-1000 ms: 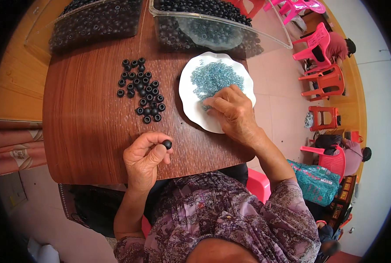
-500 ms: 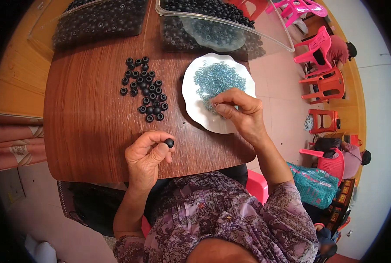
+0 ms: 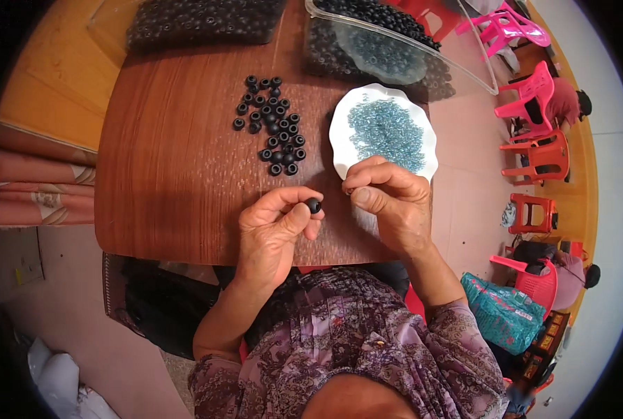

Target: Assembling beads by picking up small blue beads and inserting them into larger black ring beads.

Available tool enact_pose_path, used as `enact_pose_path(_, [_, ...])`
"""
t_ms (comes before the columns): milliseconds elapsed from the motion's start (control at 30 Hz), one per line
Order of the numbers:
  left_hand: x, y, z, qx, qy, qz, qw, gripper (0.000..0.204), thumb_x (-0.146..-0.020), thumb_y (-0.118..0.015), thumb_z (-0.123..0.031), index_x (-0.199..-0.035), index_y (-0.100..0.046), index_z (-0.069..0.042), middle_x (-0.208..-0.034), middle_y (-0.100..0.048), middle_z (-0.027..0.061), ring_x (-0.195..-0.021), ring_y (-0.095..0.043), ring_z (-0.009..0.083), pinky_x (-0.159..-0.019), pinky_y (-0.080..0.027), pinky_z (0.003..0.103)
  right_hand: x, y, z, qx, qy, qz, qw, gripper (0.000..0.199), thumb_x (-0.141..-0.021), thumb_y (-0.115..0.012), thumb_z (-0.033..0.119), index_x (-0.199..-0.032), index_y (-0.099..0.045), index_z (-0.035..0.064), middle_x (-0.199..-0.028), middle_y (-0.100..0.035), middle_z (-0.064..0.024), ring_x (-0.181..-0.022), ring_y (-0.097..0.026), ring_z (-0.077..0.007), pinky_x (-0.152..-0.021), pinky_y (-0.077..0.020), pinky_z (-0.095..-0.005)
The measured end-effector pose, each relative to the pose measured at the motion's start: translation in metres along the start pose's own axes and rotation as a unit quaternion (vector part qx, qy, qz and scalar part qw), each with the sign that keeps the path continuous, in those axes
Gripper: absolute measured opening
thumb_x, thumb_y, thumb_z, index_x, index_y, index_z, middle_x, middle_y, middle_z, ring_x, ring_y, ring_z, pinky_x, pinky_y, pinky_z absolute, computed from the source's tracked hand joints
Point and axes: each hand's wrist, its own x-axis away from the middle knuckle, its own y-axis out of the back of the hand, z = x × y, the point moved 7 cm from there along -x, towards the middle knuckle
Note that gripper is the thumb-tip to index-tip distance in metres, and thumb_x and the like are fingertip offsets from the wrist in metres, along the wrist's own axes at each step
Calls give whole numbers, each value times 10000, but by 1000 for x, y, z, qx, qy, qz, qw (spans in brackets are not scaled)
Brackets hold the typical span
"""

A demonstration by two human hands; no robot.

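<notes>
The bead [image 3: 313, 205] you hold is black, your tiny beads [image 3: 388, 133] pale blue-green, your plate [image 3: 342, 143] white. You wear a purple shirt [image 3: 339, 328] with dark patterning; your table [image 3: 179, 160] shows reddish-brown wood grain, the curtain [image 3: 18, 204] pink with a pale flower.

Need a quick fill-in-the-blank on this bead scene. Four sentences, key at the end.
1. The left hand pinches a single bead whose colour is ____.
2. The small blue-green beads lie on a plate whose colour is ____.
3. From the person's viewpoint, the loose black beads on the table lie to the plate's ____.
4. The clear tubs of black beads number ____.

Missing words: black; white; left; two.
</notes>
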Motion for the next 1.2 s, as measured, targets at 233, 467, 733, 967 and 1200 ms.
enact_pose_path(233, [6, -2, 7, 76, 23, -32, 996, 213, -887, -589, -100, -1041, -581, 47, -853, -625, 91, -672, -546, 121, -646, -458, 243, 9, -27, 3, -73, 25, 6, 997, 140, -747, -662, -70, -879, -657, -22, -899, -612, -115, -841, -570, -172, -770, -466, -282])
enact_pose_path(467, [8, -2, 8, 61, 10, -45, 997, 197, -884, -592, -85, -1032, -585, 44, -847, -617, 77, -673, -549, 117, -644, -460, 234, 19, -27, -5, 7, 54, -12, 998, 153, -728, -679, -79, -866, -671, -13, -906, -604, -114, -827, -563, -162, -735, -471, -256])
enact_pose_path(733, [9, 1, 7, 83, 14, -70, 994, 189, -888, -586, -77, -1032, -581, 45, -877, -608, 72, -692, -543, 115, -658, -454, 223, 24, -43, 13, 324, 259, -18, 910, 239, -689, -697, -38, -925, -673, -12, -854, -601, -131, -775, -549, -202, -634, -447, -272])
enact_pose_path(967, [10, 4, 4, 67, 19, -85, 994, 210, -915, -550, -119, -1063, -559, 30, -874, -595, 52, -711, -522, 105, -671, -453, 232, 33, -62, 18, 464, 326, -25, 823, 498, -573, -650, 65, -1065, -648, -8, -1033, -585, -188, -851, -532, -289, -677, -462, -337])
enact_pose_path(1200, [13, 10, 2, 59, 12, -90, 994, 201, -884, -594, -94, -1031, -583, 42, -890, -613, 69, -699, -530, 110, -655, -441, 221, 33, -65, 12, 431, 291, 1, 854, 507, -660, -662, -59, -1158, -612, 21, -1133, -558, -194, -895, -520, -291, -689, -458, -333])
